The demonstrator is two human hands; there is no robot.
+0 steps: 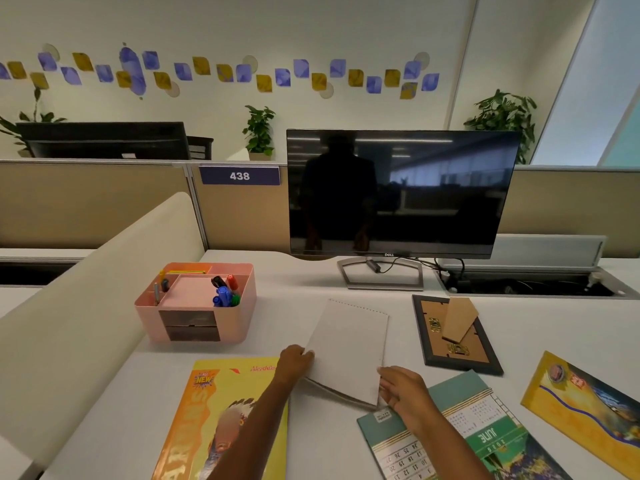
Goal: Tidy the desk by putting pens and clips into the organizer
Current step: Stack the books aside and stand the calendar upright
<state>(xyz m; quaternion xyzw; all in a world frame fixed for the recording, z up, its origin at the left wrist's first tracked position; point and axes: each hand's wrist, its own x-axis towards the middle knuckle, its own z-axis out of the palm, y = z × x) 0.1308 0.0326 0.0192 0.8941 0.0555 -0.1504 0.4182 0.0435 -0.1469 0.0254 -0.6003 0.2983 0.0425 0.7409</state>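
Observation:
A pink organizer (242,317) stands on the white desk at the left. Several markers (225,289) in black, red, blue and green stick up from its right compartment, and a few pens (161,284) stand in its left one. Two dark drawers sit in its front. Both my hands hold a white spiral-bound pad (349,344) in the middle of the desk, its near edge lifted. My left hand (294,362) grips the near left corner. My right hand (403,389) pinches the near right corner. No loose pens or clips show on the desk.
A yellow book (221,420) lies near left. Under my right hand is a green desk calendar (460,427). A picture frame (453,336) lies face down to the right, with a yellow card (585,410) beyond it. A dark monitor (398,192) stands behind, and a cream divider (86,299) runs along the left.

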